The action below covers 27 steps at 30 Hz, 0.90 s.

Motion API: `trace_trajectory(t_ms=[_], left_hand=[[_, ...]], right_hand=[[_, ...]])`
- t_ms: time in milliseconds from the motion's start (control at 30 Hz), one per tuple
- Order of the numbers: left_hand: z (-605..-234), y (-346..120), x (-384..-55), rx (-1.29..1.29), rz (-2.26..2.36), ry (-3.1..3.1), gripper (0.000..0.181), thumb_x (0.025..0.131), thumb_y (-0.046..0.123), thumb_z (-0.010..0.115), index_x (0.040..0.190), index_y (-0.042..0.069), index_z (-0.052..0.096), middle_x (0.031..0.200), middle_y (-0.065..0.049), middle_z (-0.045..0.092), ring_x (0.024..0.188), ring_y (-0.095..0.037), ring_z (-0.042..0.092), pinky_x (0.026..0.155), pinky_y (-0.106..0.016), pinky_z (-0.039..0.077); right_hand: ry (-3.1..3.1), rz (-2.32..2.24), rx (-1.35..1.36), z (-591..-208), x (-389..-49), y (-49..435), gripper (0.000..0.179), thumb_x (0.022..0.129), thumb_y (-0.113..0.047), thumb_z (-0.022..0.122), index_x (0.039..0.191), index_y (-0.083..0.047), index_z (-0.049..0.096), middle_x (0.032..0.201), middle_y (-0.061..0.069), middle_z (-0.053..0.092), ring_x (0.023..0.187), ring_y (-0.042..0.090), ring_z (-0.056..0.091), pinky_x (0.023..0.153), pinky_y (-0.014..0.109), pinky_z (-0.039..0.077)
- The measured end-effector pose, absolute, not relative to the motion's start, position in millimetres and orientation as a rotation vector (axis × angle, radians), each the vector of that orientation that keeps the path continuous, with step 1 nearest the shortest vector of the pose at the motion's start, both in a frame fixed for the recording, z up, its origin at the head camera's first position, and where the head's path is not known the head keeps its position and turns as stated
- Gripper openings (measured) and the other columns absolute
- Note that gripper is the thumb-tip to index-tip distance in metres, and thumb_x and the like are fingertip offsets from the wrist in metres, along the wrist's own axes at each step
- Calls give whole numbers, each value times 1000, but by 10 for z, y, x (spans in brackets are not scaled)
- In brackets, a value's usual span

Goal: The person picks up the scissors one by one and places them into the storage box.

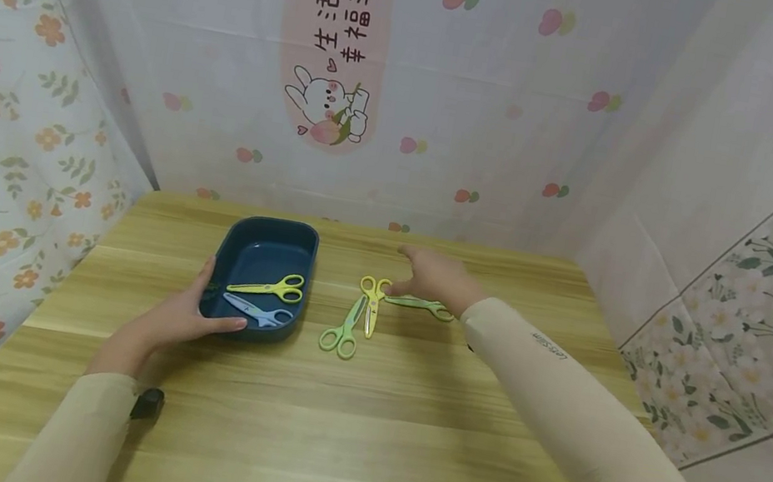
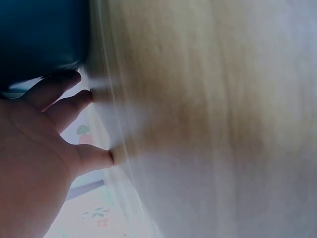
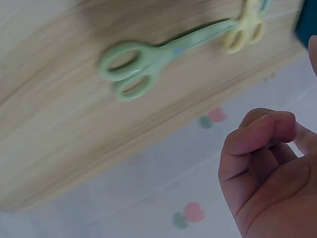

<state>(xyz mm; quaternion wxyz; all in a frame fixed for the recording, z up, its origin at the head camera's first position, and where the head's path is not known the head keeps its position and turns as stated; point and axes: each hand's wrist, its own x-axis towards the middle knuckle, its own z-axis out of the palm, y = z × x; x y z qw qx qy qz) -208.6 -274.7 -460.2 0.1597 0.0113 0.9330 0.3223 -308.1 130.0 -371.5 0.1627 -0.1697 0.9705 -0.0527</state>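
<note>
On the table stands a dark blue tray [image 1: 312,250], with yellow scissors [image 1: 289,287] and light blue scissors [image 1: 277,318] lying in it. My left hand [image 1: 180,318] holds its near left corner, thumb over the front and fingers along the left outer wall. My right hand [image 1: 439,279] is above the table behind green scissors [image 1: 438,311], holding nothing; index finger and thumb are apart, and the other fingers are loosely bent in the right wrist view. Another yellow pair of scissors [image 1: 373,306] lies beside the thumb. Nearer me is a second green pair of scissors [image 1: 347,338].
The wooden table [image 1: 324,442] ends at a patterned cloth backdrop [image 1: 452,116]. Floral cloth [image 1: 17,132] hangs on the left side, and more cloth [image 1: 747,315] hangs on the right. A black band piece [image 1: 148,404] is at my left wrist.
</note>
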Motion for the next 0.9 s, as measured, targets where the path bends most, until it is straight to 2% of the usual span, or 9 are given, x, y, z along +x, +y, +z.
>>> trace_trajectory(t_ms=[200,333,367,400,467,600,700,767,900], left_hand=[[-4611,-2726,-2034,33,894,2685,139,88,74,72,167,18,-27,170,-42,12,151,-66,30,118,-76,35],[-4618,-2673,-2010,55,904,2681,140,86,74,73,167,19,-27,172,-40,13,151,-65,32,119,-74,36],[-4618,-2659,-2008,59,911,2682,139,86,75,73,167,19,-26,172,-39,13,151,-64,32,119,-74,36],[-4618,-2649,-2006,61,915,2684,139,86,74,73,167,19,-26,172,-39,14,151,-64,33,119,-74,36],[-4619,-2630,-1999,58,909,2693,139,86,75,73,167,19,-26,172,-39,15,151,-64,34,119,-73,36],[-4616,-2597,-1989,50,895,2706,139,86,74,74,168,18,-24,172,-39,15,151,-64,33,119,-74,36],[-4607,-2565,-1976,48,885,2707,139,86,74,74,168,17,-23,172,-38,15,151,-64,32,119,-76,34],[-4609,-2552,-1969,56,884,2710,140,85,74,74,169,17,-22,173,-37,15,151,-63,33,119,-77,32],[-4620,-2550,-1954,56,873,2715,140,85,75,74,169,16,-22,172,-38,18,150,-65,33,118,-80,31]], right_hand=[[2726,-260,-424,-3903,-3160,1639,99,95,-55,77,171,-17,26,172,14,39,156,42,42,123,61,41],[2668,-326,-382,-4013,-3180,1856,102,95,-50,79,172,-17,22,175,15,33,159,42,35,127,62,35],[2657,-347,-366,-4033,-3174,1899,101,95,-48,80,172,-16,21,175,15,33,158,42,38,125,62,37],[2643,-369,-343,-4054,-3173,1940,101,95,-47,80,172,-16,21,173,16,37,149,41,50,121,60,42],[2612,-418,-300,-4099,-3173,2014,101,95,-45,80,172,-16,21,168,18,44,116,36,67,105,55,54],[2583,-444,-231,-4165,-3162,2126,101,93,-49,81,171,-20,23,147,16,63,75,21,48,75,45,47],[2559,-426,-205,-4207,-3148,2207,100,93,-54,80,170,-22,24,130,13,66,71,16,50,70,36,45],[2513,-447,-180,-4250,-3158,2258,99,94,-54,78,170,-23,21,108,10,66,60,16,43,61,32,42],[2452,-529,-179,-4310,-3161,2313,95,98,-50,75,169,-25,19,98,7,58,56,13,39,58,30,43]])
